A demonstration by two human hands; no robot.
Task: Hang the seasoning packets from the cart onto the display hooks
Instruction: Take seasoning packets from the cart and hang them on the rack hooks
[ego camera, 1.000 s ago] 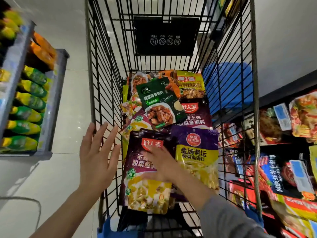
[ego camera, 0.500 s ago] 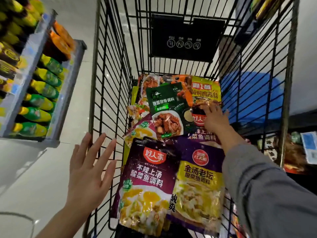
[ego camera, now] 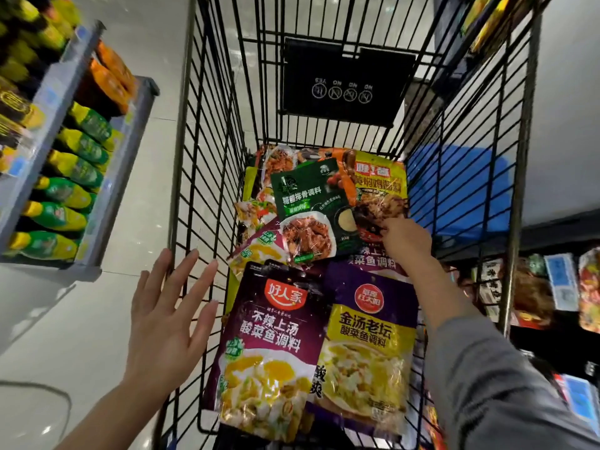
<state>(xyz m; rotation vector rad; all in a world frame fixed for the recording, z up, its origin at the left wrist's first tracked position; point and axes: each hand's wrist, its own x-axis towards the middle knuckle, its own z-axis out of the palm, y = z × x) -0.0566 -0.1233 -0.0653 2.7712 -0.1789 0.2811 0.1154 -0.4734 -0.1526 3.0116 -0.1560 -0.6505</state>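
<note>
Seasoning packets (ego camera: 311, 287) lie heaped in the bottom of the black wire cart (ego camera: 207, 177), filling its floor from wall to wall; the tall mesh sides leave open room only above the pile. Five fronts read clearly: two purple packets (ego camera: 276, 345) nearest, a green packet (ego camera: 308, 203), a yellow packet (ego camera: 380, 186) at the far right, and another purple one half buried; more underneath are too covered to count. The right hand (ego camera: 406, 238), reaching down inside, pinches the lower edge of the yellow packet, its fingertips partly hidden by the knuckles. The left hand (ego camera: 168, 316) hovers outside the cart's left wall, its grip spread flat with fingers straight. Shelved bottles (ego camera: 65, 190) at left are blurred; hanging goods (ego camera: 532, 297) at right are cut off by the frame.
</note>
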